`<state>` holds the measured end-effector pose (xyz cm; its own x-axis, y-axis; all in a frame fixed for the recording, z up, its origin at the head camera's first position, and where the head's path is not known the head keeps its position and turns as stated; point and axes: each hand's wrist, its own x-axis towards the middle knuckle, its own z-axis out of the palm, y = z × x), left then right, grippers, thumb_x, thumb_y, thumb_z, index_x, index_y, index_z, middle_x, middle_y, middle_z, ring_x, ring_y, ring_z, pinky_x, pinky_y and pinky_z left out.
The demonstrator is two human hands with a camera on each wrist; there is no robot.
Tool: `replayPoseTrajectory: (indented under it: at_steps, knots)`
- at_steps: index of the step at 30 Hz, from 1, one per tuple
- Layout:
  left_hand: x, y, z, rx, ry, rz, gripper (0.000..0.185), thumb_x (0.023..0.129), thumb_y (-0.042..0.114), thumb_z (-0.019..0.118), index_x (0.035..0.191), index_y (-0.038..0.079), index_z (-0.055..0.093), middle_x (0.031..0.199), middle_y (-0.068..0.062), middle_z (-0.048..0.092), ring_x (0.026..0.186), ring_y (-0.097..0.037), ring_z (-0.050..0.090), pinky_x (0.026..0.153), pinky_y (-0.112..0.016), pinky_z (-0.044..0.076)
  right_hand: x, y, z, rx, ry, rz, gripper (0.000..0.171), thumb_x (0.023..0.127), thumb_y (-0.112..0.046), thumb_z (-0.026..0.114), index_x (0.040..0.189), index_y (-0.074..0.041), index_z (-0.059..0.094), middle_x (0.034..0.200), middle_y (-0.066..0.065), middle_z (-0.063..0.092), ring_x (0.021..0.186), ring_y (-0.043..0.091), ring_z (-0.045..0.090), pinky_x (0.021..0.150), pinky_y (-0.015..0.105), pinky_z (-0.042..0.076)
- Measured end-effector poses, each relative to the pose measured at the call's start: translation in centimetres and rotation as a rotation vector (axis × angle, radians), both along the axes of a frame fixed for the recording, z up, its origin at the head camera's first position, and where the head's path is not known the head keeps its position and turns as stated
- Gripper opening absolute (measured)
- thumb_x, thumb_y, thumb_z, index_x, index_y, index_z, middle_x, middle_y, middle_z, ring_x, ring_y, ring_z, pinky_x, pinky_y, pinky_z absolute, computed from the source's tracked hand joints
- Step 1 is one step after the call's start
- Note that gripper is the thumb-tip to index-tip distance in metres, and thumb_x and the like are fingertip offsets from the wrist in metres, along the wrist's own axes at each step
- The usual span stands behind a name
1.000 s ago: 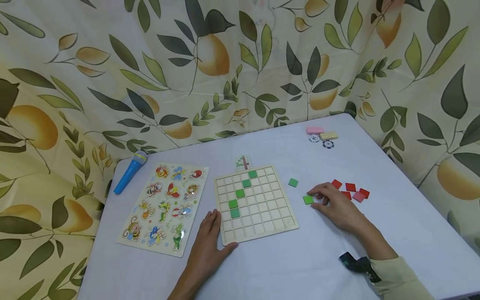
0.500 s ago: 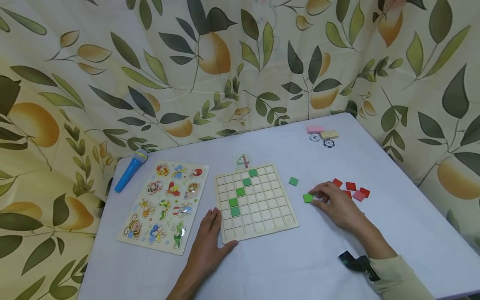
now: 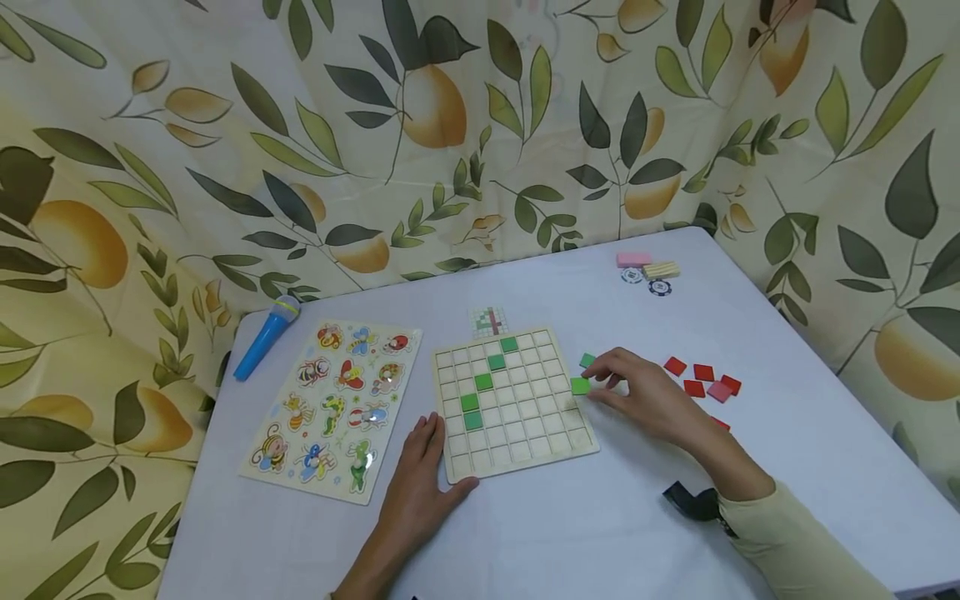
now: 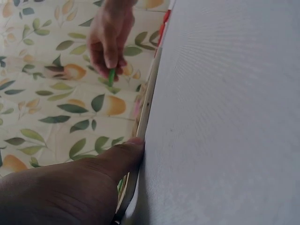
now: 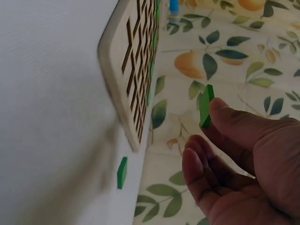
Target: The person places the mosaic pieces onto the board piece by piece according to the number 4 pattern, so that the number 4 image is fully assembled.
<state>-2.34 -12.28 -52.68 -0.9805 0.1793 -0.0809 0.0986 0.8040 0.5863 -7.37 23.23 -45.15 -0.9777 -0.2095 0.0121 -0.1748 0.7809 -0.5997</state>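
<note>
Between thumb and fingers my right hand (image 3: 637,392) pinches a green square tile (image 3: 581,386), held up off the table near the right edge of the wooden grid board (image 3: 525,408). In the right wrist view the pinched tile (image 5: 206,107) stands on edge in the fingertips. Another green tile (image 5: 122,173) lies on the table beside the board. My left hand (image 3: 420,479) rests at the board's lower left corner, fingers along its left side and thumb at the front edge. Several green tiles sit in the board's cells in a slanting line.
Several red tiles (image 3: 693,388) lie right of my right hand. A small patterned card (image 3: 488,322) is behind the board. To the left are an insect puzzle board (image 3: 330,417) and a blue toy microphone (image 3: 266,337). A pink block (image 3: 633,259) and round chips (image 3: 660,287) lie at the back.
My right hand has lifted the green tile and carried it left toward the board, now partly covering the loose green tile. The left hand keeps its place at the board.
</note>
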Motion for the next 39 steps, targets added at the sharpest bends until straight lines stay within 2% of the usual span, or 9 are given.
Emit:
replayPoseTrajectory:
  at_steps: [5, 12, 19, 24, 31, 39]
  knots:
    - [-0.1, 0.0, -0.1, -0.011, 0.003, -0.005, 0.108, 0.085, 0.047, 0.089, 0.169, 0.011, 0.031, 0.179, -0.007, 0.026, 0.168, -0.035, 0.02, 0.132, -0.056, 0.032, -1.4, -3.4, 0.8, 0.04, -0.05, 0.123, 0.024, 0.094, -0.015, 0.082, 0.117, -0.013, 0.075, 0.121, 0.005, 0.069, 0.106, 0.021, 0.067, 0.088, 0.037, 0.063]
    - [-0.5, 0.2, 0.2, -0.018, 0.004, -0.012, 0.109, 0.085, 0.048, 0.089, 0.169, 0.012, 0.03, 0.178, -0.007, 0.027, 0.167, -0.034, 0.021, 0.132, -0.055, 0.033, -3.1, -7.6, -0.1, 0.102, -0.021, 0.311, 0.021, 0.096, -0.015, 0.08, 0.115, -0.007, 0.076, 0.116, 0.006, 0.069, 0.105, 0.019, 0.065, 0.092, 0.036, 0.06]
    - [-0.4, 0.4, 0.3, -0.018, 0.02, -0.03, 0.108, 0.084, 0.046, 0.09, 0.168, 0.01, 0.033, 0.177, -0.009, 0.029, 0.167, -0.035, 0.023, 0.13, -0.056, 0.035, -3.2, -10.2, -0.8, 0.156, -0.031, 0.369, 0.019, 0.096, -0.013, 0.079, 0.114, -0.005, 0.076, 0.116, 0.005, 0.067, 0.109, 0.018, 0.064, 0.096, 0.035, 0.06]
    - [0.1, 0.4, 0.2, -0.031, -0.017, -0.02, 0.109, 0.083, 0.048, 0.09, 0.169, 0.012, 0.031, 0.178, -0.007, 0.028, 0.167, -0.034, 0.022, 0.13, -0.056, 0.035, -2.9, -11.4, -1.4, 0.202, -0.009, 0.414, 0.015, 0.097, -0.008, 0.077, 0.112, -0.005, 0.076, 0.113, 0.006, 0.066, 0.106, 0.017, 0.062, 0.093, 0.033, 0.06]
    - [0.3, 0.4, 0.1, -0.035, -0.008, -0.02, 0.108, 0.085, 0.048, 0.089, 0.168, 0.012, 0.032, 0.178, -0.008, 0.028, 0.167, -0.034, 0.022, 0.13, -0.056, 0.035, -2.9, -12.6, -1.6, 0.236, 0.002, 0.419, 0.012, 0.096, -0.01, 0.079, 0.106, -0.007, 0.074, 0.103, -0.001, 0.059, 0.094, 0.012, 0.054, 0.082, 0.027, 0.054]
    - [0.1, 0.2, 0.3, -0.045, -0.013, -0.009, 0.107, 0.086, 0.046, 0.089, 0.169, 0.011, 0.031, 0.178, -0.008, 0.027, 0.167, -0.033, 0.021, 0.131, -0.055, 0.034, -4.3, -13.2, -1.9, 0.207, -0.038, 0.406, 0.011, 0.09, -0.009, 0.085, 0.096, -0.009, 0.075, 0.097, -0.001, 0.061, 0.088, 0.012, 0.055, 0.082, 0.03, 0.055]
